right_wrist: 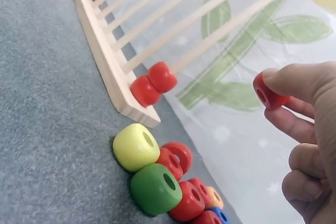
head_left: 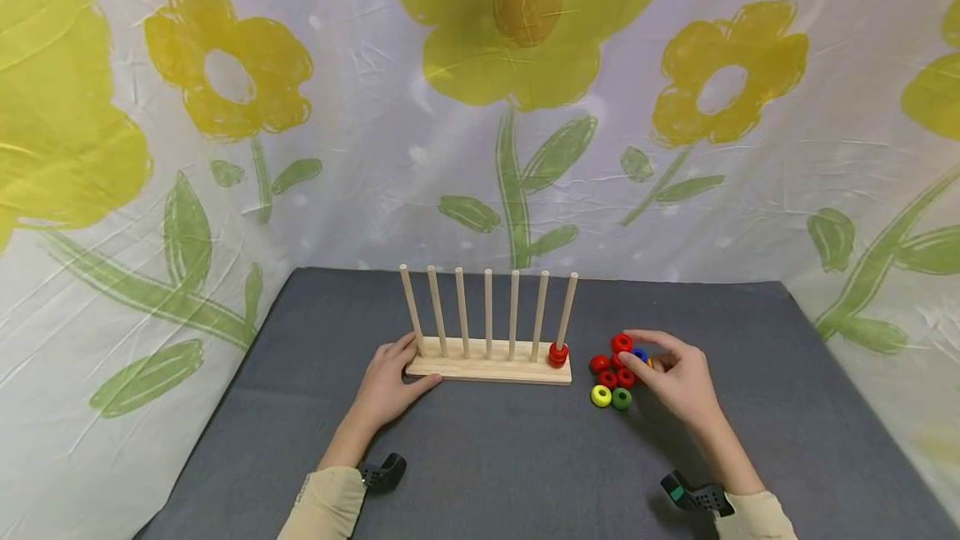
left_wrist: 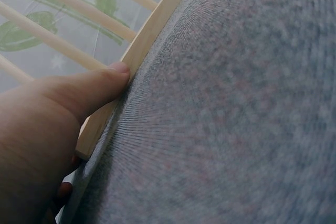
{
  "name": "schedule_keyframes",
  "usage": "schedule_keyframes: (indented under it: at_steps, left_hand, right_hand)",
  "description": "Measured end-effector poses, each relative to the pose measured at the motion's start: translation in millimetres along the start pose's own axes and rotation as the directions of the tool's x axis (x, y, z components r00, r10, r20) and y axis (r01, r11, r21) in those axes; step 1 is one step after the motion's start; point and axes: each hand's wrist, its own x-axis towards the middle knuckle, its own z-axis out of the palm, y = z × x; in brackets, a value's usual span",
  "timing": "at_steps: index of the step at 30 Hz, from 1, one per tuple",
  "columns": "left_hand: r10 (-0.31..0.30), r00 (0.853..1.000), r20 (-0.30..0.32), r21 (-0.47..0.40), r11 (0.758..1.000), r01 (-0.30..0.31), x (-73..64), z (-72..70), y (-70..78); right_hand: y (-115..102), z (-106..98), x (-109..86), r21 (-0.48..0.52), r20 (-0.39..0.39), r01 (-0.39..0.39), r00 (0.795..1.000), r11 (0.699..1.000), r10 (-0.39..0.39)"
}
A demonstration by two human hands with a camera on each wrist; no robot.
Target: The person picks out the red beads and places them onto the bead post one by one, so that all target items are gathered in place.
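Observation:
A wooden peg stand (head_left: 487, 368) with a row of upright pegs stands on the table. Two red beads (head_left: 557, 355) are stacked low on its rightmost peg. My left hand (head_left: 388, 383) grips the left end of the base, thumb (left_wrist: 113, 77) along the front edge. Between thumb and fingertips of my right hand (head_left: 678, 377) a red bead (right_wrist: 269, 92) is pinched, held up over the loose beads, its hole showing. Below it a yellow bead (right_wrist: 136, 148), a green bead (right_wrist: 156, 190) and several red beads (head_left: 607, 378) lie clustered right of the stand.
A blue bead (right_wrist: 220, 214) and an orange bead (right_wrist: 214, 196) lie at the far side of the cluster, partly hidden. Dark grey cloth (head_left: 495, 457) covers the table. Behind it hangs a white backdrop (head_left: 360, 157) with yellow flowers.

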Motion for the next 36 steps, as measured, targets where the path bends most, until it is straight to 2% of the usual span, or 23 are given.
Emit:
schedule_keyframes:
  at_steps: [12,21,36]
  left_hand:
    - [0.007,1.0,0.0,0.012,1.0,-0.007,1.0,-0.6,-2.9]
    - [0.005,1.0,-0.003,0.009,1.0,-0.005,1.0,0.4,-3.5]
    - [0.022,1.0,-0.021,0.001,1.0,-0.022,0.0,0.7,-1.2]
  right_hand:
    - [-10,3,11.1,0.038,0.012,0.023,1.0,0.999,-0.023]
    - [-14,5,16.9,0.024,-0.002,0.042,0.999,0.999,-0.042]
    - [-21,5,24.4,0.04,0.004,0.113,0.994,0.993,-0.113]
